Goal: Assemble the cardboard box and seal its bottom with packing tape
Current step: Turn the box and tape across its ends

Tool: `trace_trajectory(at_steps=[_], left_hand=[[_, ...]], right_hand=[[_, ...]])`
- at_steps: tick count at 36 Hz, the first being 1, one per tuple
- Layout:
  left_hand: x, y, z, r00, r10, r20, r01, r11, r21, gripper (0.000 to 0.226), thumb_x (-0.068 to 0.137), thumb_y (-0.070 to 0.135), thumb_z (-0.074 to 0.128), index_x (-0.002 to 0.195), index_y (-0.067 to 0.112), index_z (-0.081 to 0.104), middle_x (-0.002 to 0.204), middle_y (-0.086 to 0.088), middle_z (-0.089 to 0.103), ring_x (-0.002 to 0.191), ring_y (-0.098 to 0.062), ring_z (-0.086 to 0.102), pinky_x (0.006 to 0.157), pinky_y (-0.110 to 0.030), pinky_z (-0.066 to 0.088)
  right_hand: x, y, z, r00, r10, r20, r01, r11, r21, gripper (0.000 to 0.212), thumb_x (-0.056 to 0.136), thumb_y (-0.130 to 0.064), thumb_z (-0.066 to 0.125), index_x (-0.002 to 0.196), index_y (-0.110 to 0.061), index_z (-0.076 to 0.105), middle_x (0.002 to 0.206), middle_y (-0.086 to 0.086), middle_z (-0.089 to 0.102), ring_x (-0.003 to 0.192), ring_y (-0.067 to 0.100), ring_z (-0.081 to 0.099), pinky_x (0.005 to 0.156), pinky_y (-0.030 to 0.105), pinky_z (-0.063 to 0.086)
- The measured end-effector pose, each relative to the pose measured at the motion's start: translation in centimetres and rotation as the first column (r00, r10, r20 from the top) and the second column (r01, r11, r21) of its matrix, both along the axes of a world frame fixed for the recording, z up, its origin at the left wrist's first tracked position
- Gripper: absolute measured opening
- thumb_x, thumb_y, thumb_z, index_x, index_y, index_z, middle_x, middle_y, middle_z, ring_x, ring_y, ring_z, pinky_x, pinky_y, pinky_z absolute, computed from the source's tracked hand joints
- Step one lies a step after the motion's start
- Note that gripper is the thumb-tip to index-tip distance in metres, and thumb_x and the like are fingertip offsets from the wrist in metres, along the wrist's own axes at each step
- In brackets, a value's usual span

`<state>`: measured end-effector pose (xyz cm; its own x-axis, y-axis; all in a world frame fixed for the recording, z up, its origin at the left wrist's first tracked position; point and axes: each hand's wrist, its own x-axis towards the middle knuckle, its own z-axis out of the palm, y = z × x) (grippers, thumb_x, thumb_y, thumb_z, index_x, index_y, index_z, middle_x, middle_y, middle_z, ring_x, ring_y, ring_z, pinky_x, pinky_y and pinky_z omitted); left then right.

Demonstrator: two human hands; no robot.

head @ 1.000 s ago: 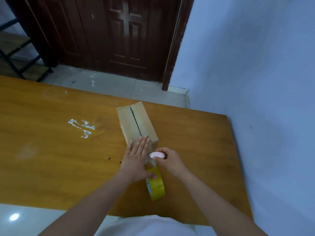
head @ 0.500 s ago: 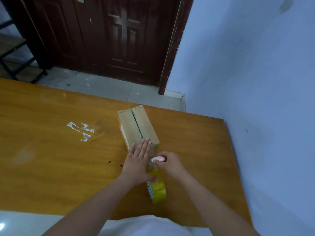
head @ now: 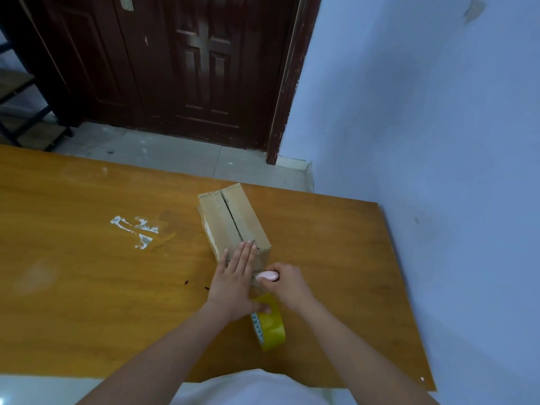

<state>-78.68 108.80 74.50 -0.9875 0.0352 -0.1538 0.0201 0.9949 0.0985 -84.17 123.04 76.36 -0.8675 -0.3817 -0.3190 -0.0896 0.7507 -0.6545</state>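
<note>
A small cardboard box (head: 230, 217) lies on the wooden table (head: 87, 258), its flaps closed with a dark seam along the top. My left hand (head: 235, 280) rests flat on the box's near end, fingers straight, thumb reaching toward the tape. A yellow roll of packing tape (head: 270, 325) stands on edge just in front of the box, a clear strip running from it up toward the box. My right hand (head: 287, 283) grips a small pink cutter (head: 266, 276) held against that strip at the box's near face.
White tape scraps (head: 136, 230) stick to the table left of the box. A blue wall (head: 438, 141) runs close along the table's right edge. A dark wooden door (head: 187, 68) and tiled floor lie beyond the far edge.
The view has tilted up a little. Both hands stay at the box's near end, with the pink cutter still at the tape strip; no clear movement otherwise.
</note>
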Motion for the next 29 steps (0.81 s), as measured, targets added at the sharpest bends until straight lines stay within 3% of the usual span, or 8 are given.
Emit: trace_trajectory(at_steps=[7,13,20,29], left_hand=[[0.1,0.0,0.0,1.0,0.001,-0.014,-0.001,1.0,0.002,0.13,0.059,0.094,0.028,0.136,0.01,-0.035,0.143,-0.003,-0.042,0.132,-0.021,-0.039,0.107,-0.044,-0.029],[0.0,0.0,0.0,1.0,0.006,-0.01,-0.006,1.0,0.001,0.131,0.059,0.094,0.029,0.135,0.011,-0.037,0.141,-0.003,-0.044,0.13,-0.021,-0.042,0.105,-0.043,-0.031],[0.0,0.0,0.0,1.0,0.006,-0.004,-0.006,1.0,-0.015,0.133,0.057,0.097,0.024,0.132,0.01,-0.042,0.138,-0.004,-0.049,0.128,-0.02,-0.046,0.102,-0.043,-0.035],[-0.1,0.0,-0.1,1.0,0.013,0.011,-0.012,1.0,-0.024,0.135,0.054,0.098,0.023,0.134,0.01,-0.041,0.14,-0.004,-0.048,0.128,-0.02,-0.047,0.101,-0.043,-0.036]], right_hand=[[0.5,-0.5,0.4,0.999,-0.024,-0.023,0.024,1.0,0.019,0.023,0.081,-0.031,0.064,0.093,-0.012,0.065,0.086,0.007,0.069,0.077,0.022,0.063,0.063,0.037,0.047],[0.3,-0.3,0.4,0.997,-0.058,-0.043,0.06,0.996,0.061,0.029,0.082,-0.034,0.064,0.102,-0.014,0.066,0.095,0.006,0.071,0.087,0.023,0.065,0.071,0.037,0.052],[-1.4,3.1,-1.9,0.926,-0.369,-0.08,0.377,0.918,0.12,0.039,0.087,-0.038,0.061,0.11,-0.006,0.062,0.103,0.014,0.069,0.099,0.031,0.063,0.07,0.029,0.044],[0.4,6.2,-7.2,0.976,-0.216,-0.008,0.204,0.908,0.366,0.039,0.091,-0.03,0.056,0.127,-0.015,0.05,0.129,0.009,0.048,0.12,0.027,0.047,0.095,0.032,0.041]])
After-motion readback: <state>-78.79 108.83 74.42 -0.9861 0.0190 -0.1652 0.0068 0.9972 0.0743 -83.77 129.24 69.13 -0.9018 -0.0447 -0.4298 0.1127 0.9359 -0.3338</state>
